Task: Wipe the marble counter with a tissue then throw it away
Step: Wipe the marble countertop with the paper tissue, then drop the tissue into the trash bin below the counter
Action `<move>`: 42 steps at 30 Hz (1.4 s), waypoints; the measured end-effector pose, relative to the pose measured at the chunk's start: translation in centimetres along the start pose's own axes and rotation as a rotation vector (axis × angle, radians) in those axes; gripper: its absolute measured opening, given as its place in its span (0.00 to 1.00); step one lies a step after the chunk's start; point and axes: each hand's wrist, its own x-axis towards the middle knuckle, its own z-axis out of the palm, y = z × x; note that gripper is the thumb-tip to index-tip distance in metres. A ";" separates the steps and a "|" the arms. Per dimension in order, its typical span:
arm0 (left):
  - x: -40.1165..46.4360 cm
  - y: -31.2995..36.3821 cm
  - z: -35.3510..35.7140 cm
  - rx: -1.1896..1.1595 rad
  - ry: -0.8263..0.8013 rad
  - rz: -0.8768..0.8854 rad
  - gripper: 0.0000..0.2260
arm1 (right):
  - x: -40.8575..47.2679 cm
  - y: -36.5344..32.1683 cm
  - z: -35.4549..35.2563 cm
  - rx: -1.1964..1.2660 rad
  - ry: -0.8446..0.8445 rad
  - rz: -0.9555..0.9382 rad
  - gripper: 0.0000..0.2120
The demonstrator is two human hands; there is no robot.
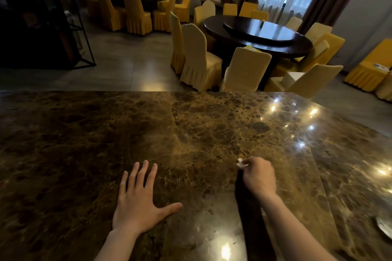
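Observation:
A brown veined marble counter [191,129] fills the lower half of the head view. My left hand [140,199] lies flat on it with the fingers spread, holding nothing. My right hand [258,176] hovers just above the counter to the right, its fingers closed on a small crumpled white tissue [241,163]. Only a bit of the tissue sticks out at the fingertips; the rest is hidden inside the hand.
Beyond the counter's far edge stand round dark dining tables [258,34] ringed by yellow-covered chairs [197,57]. A dark metal shelf frame [70,23] stands at the back left. A pale rounded object [385,225] shows at the counter's right edge.

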 end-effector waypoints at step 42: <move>-6.8 -0.3 -0.8 0.131 -0.053 -0.072 0.59 | -15.3 -2.8 -2.4 0.461 -0.301 -0.241 0.10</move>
